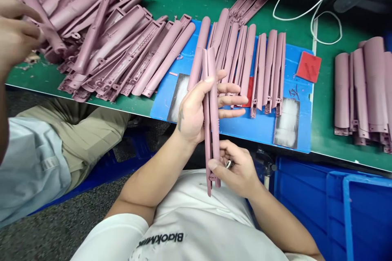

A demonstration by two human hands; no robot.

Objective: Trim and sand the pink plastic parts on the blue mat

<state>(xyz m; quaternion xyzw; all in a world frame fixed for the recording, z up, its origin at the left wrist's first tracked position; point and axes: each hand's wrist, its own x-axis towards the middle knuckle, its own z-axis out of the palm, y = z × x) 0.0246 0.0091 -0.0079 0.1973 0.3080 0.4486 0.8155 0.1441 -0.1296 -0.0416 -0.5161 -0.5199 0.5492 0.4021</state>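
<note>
Two hands are clamping a pair of long mauve moulded parts (210, 118), the left hand (192, 114) wrapping their middle, the right hand (235, 171) pinching their lower ends.

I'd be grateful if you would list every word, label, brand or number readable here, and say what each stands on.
"BlackMilk": printed in black on the white T-shirt, upside down in this view.
Dark handwritten marks on the blue mat: too blurred to read.
</note>
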